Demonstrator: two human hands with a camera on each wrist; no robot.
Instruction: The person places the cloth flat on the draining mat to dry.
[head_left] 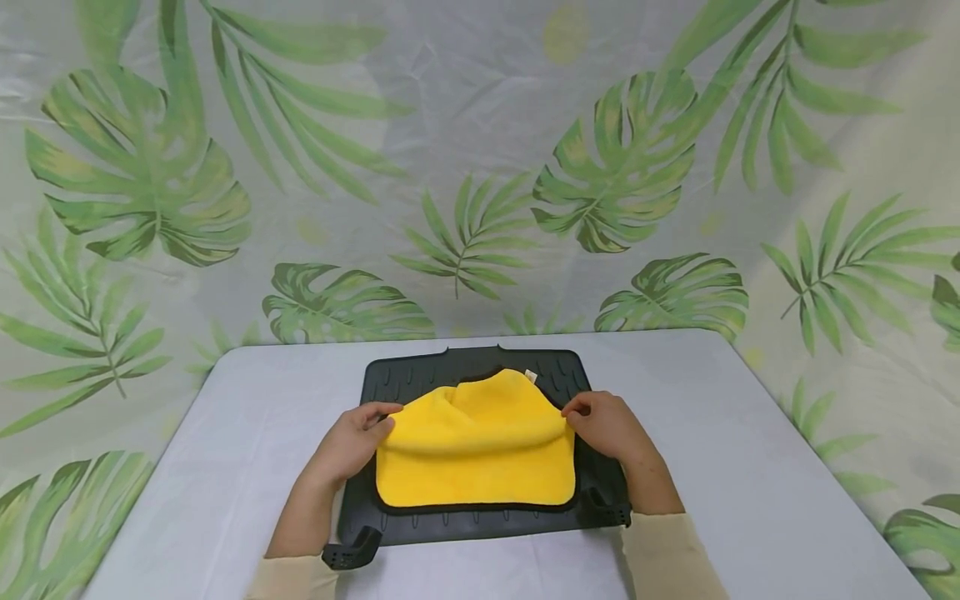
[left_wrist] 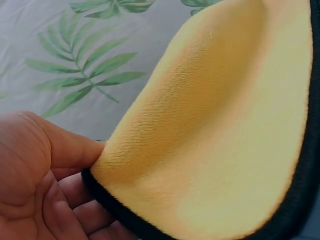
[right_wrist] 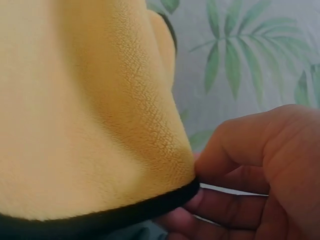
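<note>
A yellow plush towel [head_left: 477,479] with black edging hangs between both hands over a dark mat. Its upper part is bent into a crosswise fold, and a small white tag [head_left: 531,376] shows at its far edge. My left hand [head_left: 358,437] pinches the towel's left side between thumb and fingers. In the left wrist view, that thumb [left_wrist: 75,150] presses on the yellow pile beside the black border. On the opposite side my right hand [head_left: 606,423] pinches the edge. The right wrist view has its thumb and fingers [right_wrist: 235,145] at the black-trimmed border.
Beneath the towel a black ribbed mat [head_left: 390,379] lies on the white table [head_left: 285,400]. Behind the table hangs a pale curtain [head_left: 465,125] printed with green leaves. Each wrist wears a black band [head_left: 352,552].
</note>
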